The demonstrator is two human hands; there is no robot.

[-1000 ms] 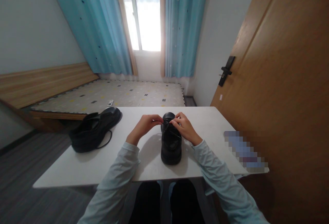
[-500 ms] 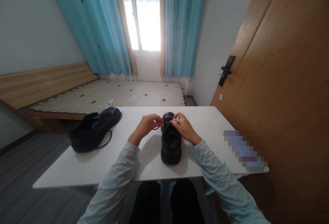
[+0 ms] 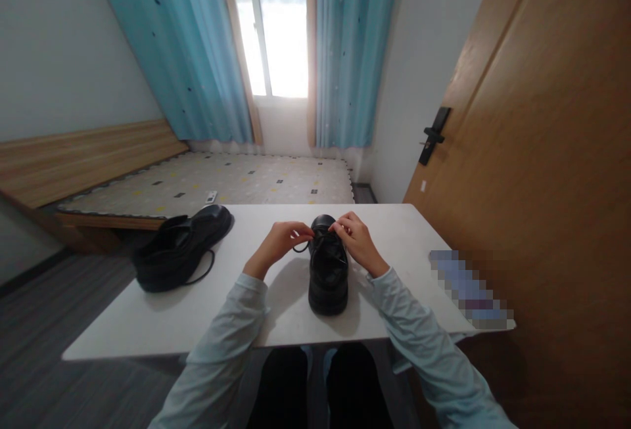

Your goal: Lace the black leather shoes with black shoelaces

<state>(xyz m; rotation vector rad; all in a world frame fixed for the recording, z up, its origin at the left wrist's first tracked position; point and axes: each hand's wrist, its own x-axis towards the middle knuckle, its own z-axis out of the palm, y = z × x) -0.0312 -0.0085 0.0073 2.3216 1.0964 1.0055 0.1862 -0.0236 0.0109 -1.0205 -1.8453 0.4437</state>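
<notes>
A black lace-up shoe (image 3: 328, 281) stands upright on the white table in front of me, its toe pointing away. My left hand (image 3: 284, 243) is at the shoe's left side, fingers pinched on a black shoelace (image 3: 300, 249) that loops out below them. On the other side, my right hand (image 3: 359, 240) pinches the lace at the top of the lacing, fingertips close to the shoe's upper. The lace ends between the fingertips are too small to make out clearly.
Another black shoe (image 3: 180, 251) lies on the left of the white table (image 3: 394, 225), its lace trailing out. A blurred bluish item (image 3: 468, 288) is at the right edge. Beyond stand a bed (image 3: 246, 179) and, to the right, a wooden door (image 3: 542, 153).
My hands have drawn slightly apart over the lacing, the right one moving a little up and right. The lace loop under my left hand shows more. The shoe stays in place.
</notes>
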